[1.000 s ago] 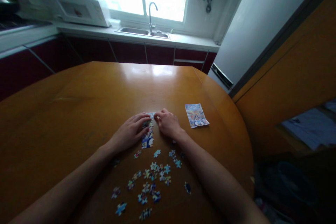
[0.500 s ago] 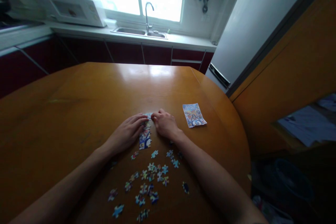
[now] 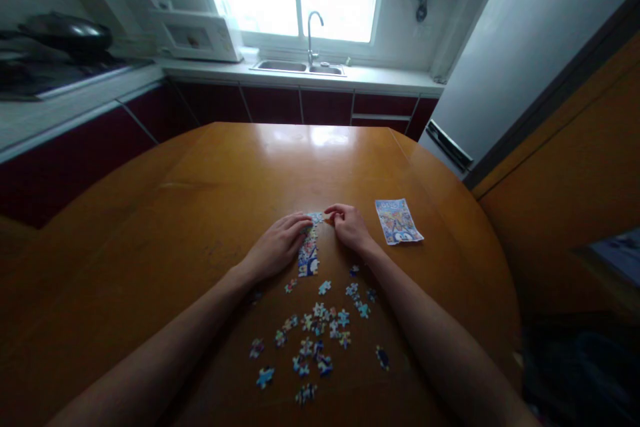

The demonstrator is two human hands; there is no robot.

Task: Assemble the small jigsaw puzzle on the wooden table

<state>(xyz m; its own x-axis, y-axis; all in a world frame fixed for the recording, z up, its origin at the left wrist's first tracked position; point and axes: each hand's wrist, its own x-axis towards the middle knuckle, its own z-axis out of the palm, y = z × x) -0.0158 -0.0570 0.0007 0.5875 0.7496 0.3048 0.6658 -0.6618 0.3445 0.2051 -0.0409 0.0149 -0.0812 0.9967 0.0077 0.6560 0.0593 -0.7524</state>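
Note:
A narrow strip of joined jigsaw puzzle pieces point(image 3: 309, 255) lies on the wooden table, its pale blue end farthest from me. My left hand point(image 3: 281, 241) rests flat along the strip's left side, fingers stretched over its upper part and hiding some of it. Just right of the strip's far end is my right hand point(image 3: 350, 227), its index finger and thumb slightly apart and the other fingers curled. I see no piece between them. Nearer to me, loose puzzle pieces point(image 3: 319, 325) are scattered between my forearms, a light blue piece point(image 3: 325, 287) among the closest to the strip.
A crumpled picture sheet point(image 3: 399, 221) lies right of my right hand. The round-edged wooden table point(image 3: 240, 173) reaches toward the counter with the sink point(image 3: 283, 67) and microwave point(image 3: 195, 37). A fridge point(image 3: 505, 47) stands at the right, a pan point(image 3: 67, 30) on the stove at left.
My right hand has drawn away from the strip's far end to the right, its thumb and index finger parting. My left hand stays on the strip. The whole view has shifted to the left.

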